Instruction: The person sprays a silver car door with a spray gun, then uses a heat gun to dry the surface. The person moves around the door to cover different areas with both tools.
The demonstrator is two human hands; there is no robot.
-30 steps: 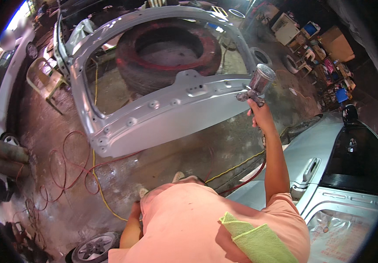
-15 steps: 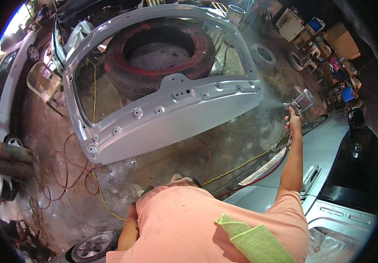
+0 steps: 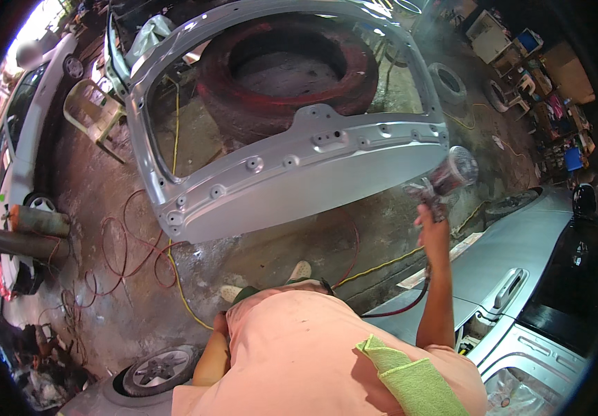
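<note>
Right hand (image 3: 432, 229) clenched on the spray gun (image 3: 444, 177), just right of the silver tailgate panel (image 3: 299, 173) lying crosswise; left hand hidden, state unknown

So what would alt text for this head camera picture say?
The person's right hand holds a spray gun up to a silver car tailgate panel above a big tyre. The left hand hangs low, and a green cloth lies on their shoulder.

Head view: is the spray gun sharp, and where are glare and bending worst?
Head view: the spray gun in the right hand is smeared with motion blur and haze; daylight blows out the top-left corner near the white car; the silver tailgate panel bows with fisheye curvature; the rim is black vignette; the left hand is hidden behind the shirt.
</note>
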